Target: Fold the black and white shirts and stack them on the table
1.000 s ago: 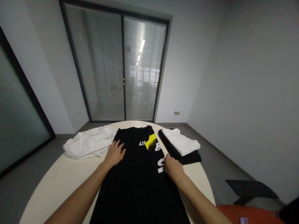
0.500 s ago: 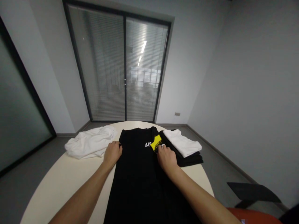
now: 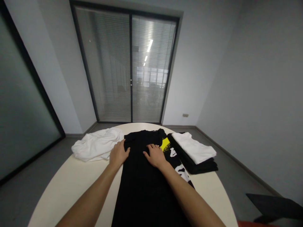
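A long black T-shirt [image 3: 144,186] lies lengthwise before me, its collar at the far end. Part of its print, a yellow patch [image 3: 165,144] and white shapes, shows along the right side. My left hand [image 3: 119,154] rests on the shirt's left edge near the shoulder, fingers stretched forward and thumb apart. On the middle of the upper shirt, just left of the yellow patch, my right hand [image 3: 155,155] lies flat with its fingers spread. Neither hand grips the cloth.
A crumpled white garment [image 3: 97,145] lies left of the shirt on the round cream table [image 3: 71,186]. To the right sits a folded white garment [image 3: 194,147] on folded black clothes [image 3: 203,167]. A dark chair part [image 3: 274,205] stands beyond the table's right edge.
My right hand has left the shirt's right side and moved left onto its middle. More of the print is uncovered at right. My left thumb has spread out over the cloth.
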Available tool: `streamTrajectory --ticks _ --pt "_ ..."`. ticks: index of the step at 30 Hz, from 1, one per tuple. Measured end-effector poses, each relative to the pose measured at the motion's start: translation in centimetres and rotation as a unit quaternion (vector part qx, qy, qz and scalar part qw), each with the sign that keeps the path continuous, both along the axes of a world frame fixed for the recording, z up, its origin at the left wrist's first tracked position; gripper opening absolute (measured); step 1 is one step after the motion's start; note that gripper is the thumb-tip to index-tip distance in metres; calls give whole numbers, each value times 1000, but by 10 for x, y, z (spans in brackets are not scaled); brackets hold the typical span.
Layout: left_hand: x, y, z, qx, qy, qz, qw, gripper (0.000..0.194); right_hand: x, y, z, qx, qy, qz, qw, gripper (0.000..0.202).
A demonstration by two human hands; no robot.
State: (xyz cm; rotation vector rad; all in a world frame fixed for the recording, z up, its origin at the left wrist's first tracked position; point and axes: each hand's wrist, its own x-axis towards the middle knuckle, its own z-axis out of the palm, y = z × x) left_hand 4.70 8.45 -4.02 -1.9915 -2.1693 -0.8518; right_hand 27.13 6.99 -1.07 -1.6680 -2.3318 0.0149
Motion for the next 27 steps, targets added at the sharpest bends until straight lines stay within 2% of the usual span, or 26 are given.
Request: streamTrajectory --ticks 4,7,10,12,16,18,22,27 --pt "-2 6 7 -40 28 13 999 47 4 -3 -15 0 44 49 998 51" --pt "-1 17 13 -44 31 -5 999 50 5 -6 -18 -30 48 70 996 59" --pt "2 29 18 -59 3 -11 998 34 4 -8 -15 -47 55 86 994 64" --pt "3 37 20 -69 -34 12 997 24 3 -10 -12 -55 63 100 991 65" --pt "-9 53 23 -69 -131 107 983 35 1 -15 -3 -75 83 143 983 68" --pt "-16 59 22 -75 -177 134 972 32 -1 -19 0 -93 82 176 977 71" --pt "-24 65 18 -93 -244 111 959 37 -13 -31 4 -136 50 238 960 82" --pt "-22 68 16 -74 -269 65 958 37 -30 -48 5 -176 38 306 935 91"
